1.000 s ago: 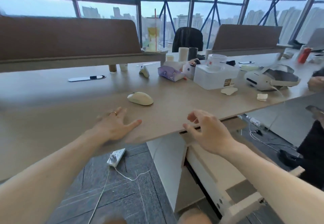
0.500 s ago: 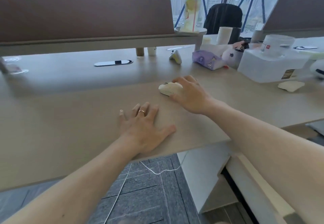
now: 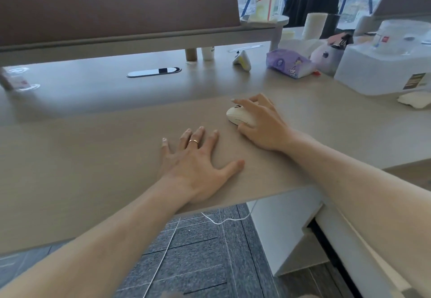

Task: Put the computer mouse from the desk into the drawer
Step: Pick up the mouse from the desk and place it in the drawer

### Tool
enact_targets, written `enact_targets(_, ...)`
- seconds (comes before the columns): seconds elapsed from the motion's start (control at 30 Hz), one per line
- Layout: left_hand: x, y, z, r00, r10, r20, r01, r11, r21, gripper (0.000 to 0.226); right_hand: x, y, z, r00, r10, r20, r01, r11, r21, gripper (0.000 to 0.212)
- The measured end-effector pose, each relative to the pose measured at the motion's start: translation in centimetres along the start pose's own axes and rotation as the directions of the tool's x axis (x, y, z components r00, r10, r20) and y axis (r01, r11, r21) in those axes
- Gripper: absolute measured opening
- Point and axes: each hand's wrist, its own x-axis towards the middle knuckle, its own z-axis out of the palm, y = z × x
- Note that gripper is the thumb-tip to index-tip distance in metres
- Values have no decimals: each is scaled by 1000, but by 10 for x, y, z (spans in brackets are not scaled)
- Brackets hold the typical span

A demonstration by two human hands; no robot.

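Observation:
A cream computer mouse [image 3: 236, 115] lies on the light wooden desk [image 3: 93, 148], right of centre. My right hand [image 3: 263, 125] covers its right half, fingers curled over the top and thumb against its near side. My left hand [image 3: 198, 164] rests flat on the desk just left of it, fingers spread, a gold ring on one finger. Under the desk at the lower right is a white drawer unit [image 3: 349, 248]; a dark gap shows beside its front, and my right forearm hides most of it.
A brown divider panel [image 3: 116, 5] runs along the desk's far side. To the right stand a purple tissue pack [image 3: 288, 63], a white plastic box [image 3: 382, 68], cups and a small white-yellow object [image 3: 242, 60]. A white cable [image 3: 224, 220] hangs below the desk over dark carpet.
My right hand has gone from the desk's front edge to the mouse and closed over it. My view has moved closer to the desk. My left hand has stayed flat.

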Motion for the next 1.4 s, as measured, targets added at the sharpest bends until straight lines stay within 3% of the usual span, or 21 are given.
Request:
enact_targets(0.2, -3, 2, -4, 1000, -4, 25, 4, 1000, -8, 104, -52, 20, -34, 996, -52, 65, 54, 998, -30, 55)
enact_targets(0.43, -10, 7, -11, 999, 15, 30, -15, 1000, 3, 101, -131, 49, -87, 995, 68, 67, -65, 997, -42, 53)
enact_targets(0.63, -24, 79, -2, 967, 254, 23, -253, 967, -40, 95, -217, 80, -135, 988, 133, -79, -140, 987, -83, 52)
enact_targets(0.73, -35, 129, 12, 880, 471, -59, -474, 879, -56, 84, -256, 100, -152, 969, 194, -156, -209, 974, -90, 53)
enact_targets(0.9, -58, 193, 44, 580, 797, -167, -814, 573, -96, 66, -309, 132, -169, 919, 350, -184, -368, 927, -73, 50)
enact_targets(0.97, -62, 211, 60, 519, 842, -148, -855, 516, -58, 64, -322, 142, -173, 896, 402, -189, -418, 907, -55, 47)
enact_targets(1.0, -62, 217, 67, 545, 829, -125, -838, 543, -56, 67, -326, 145, -173, 888, 420, -189, -435, 899, -50, 46)
enact_targets(1.1, -55, 226, 86, 713, 701, 2, -697, 709, -106, 84, -332, 155, -170, 872, 460, -168, -473, 880, -49, 45)
enact_targets(1.17, -49, 228, 94, 777, 623, 88, -608, 780, -148, 94, -333, 158, -166, 872, 468, -144, -480, 875, -62, 44)
enact_targets(1.4, -52, 225, 107, 797, 603, 37, -602, 797, -39, 119, -324, 171, -143, 867, 494, 64, -487, 868, -96, 44)
